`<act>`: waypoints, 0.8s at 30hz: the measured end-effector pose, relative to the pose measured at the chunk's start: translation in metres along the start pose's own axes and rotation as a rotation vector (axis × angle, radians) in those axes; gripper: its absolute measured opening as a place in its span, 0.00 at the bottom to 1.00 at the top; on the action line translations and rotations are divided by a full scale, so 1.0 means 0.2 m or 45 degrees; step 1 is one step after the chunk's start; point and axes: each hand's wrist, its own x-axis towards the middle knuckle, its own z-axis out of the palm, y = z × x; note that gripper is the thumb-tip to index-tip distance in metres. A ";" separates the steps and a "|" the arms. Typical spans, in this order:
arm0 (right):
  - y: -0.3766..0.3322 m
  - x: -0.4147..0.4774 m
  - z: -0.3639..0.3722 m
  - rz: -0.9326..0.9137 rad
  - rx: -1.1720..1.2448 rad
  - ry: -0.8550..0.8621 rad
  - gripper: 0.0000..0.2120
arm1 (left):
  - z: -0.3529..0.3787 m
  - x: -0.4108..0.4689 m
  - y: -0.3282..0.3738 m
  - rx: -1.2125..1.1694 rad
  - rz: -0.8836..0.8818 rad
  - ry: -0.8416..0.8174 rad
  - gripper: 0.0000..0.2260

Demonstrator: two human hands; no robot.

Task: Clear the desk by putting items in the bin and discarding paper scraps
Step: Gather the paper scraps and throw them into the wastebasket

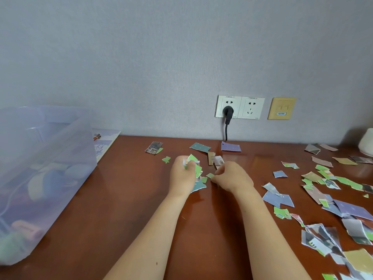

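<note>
The left hand [181, 173] grips a wad of scraps [197, 170] over the desk [125, 199]. The right hand [232, 175], just beside it, pinches a green scrap [210, 175]. Loose scraps [351, 211] litter the right; the bin [60, 154] stands left.

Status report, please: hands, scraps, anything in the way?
Left hand grips bunch of scraps. Right hand pinches small scrap on desk. Loose scraps lie at right; bin at left, unobstructed.

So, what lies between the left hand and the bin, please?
Head view: mostly bare desk up to the bin, with one small green scrap near the left hand.
</note>
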 end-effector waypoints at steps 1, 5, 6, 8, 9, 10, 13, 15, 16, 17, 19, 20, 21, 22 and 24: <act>-0.01 0.00 0.00 0.004 0.001 -0.007 0.05 | 0.00 0.00 -0.01 0.003 0.001 -0.002 0.07; -0.02 0.00 0.00 0.000 -0.021 -0.031 0.08 | 0.00 0.01 -0.01 0.020 -0.003 0.008 0.07; -0.02 0.00 0.00 -0.001 -0.033 -0.028 0.09 | 0.00 0.01 -0.01 0.024 -0.004 0.007 0.07; -0.03 0.00 0.01 0.003 -0.023 -0.015 0.08 | 0.00 0.02 -0.02 0.011 -0.008 -0.001 0.09; -0.03 0.00 0.01 0.002 -0.007 -0.003 0.07 | 0.00 0.01 -0.02 -0.001 -0.012 -0.005 0.09; -0.03 0.00 0.01 -0.001 0.003 0.009 0.06 | 0.00 0.01 -0.02 -0.015 -0.014 -0.006 0.09; -0.03 -0.01 0.03 -0.013 -0.023 0.034 0.07 | 0.00 0.01 -0.02 -0.028 -0.013 -0.007 0.09; -0.03 0.00 0.03 -0.025 -0.062 0.021 0.06 | 0.00 0.01 -0.02 -0.034 -0.004 -0.010 0.09; -0.03 0.01 0.04 -0.028 -0.077 0.011 0.05 | 0.00 0.00 -0.01 -0.035 0.002 -0.010 0.08; -0.04 0.01 0.04 -0.028 -0.086 -0.001 0.06 | 0.00 0.00 -0.01 -0.037 0.008 -0.012 0.09; -0.04 0.01 0.04 -0.039 -0.096 -0.015 0.08 | 0.00 0.00 0.00 -0.036 0.013 -0.017 0.11; -0.04 0.01 0.05 -0.044 -0.101 -0.019 0.10 | 0.00 0.00 0.00 -0.028 0.016 -0.014 0.11; -0.05 0.01 0.05 -0.048 -0.103 -0.023 0.11 | 0.00 0.00 0.00 -0.024 0.018 -0.010 0.12; -0.05 0.01 0.05 -0.049 -0.107 -0.024 0.11 | 0.00 0.00 0.00 -0.029 0.019 -0.009 0.11; -0.06 0.00 0.04 -0.053 -0.123 -0.027 0.11 | 0.00 0.00 0.00 -0.028 0.022 -0.010 0.11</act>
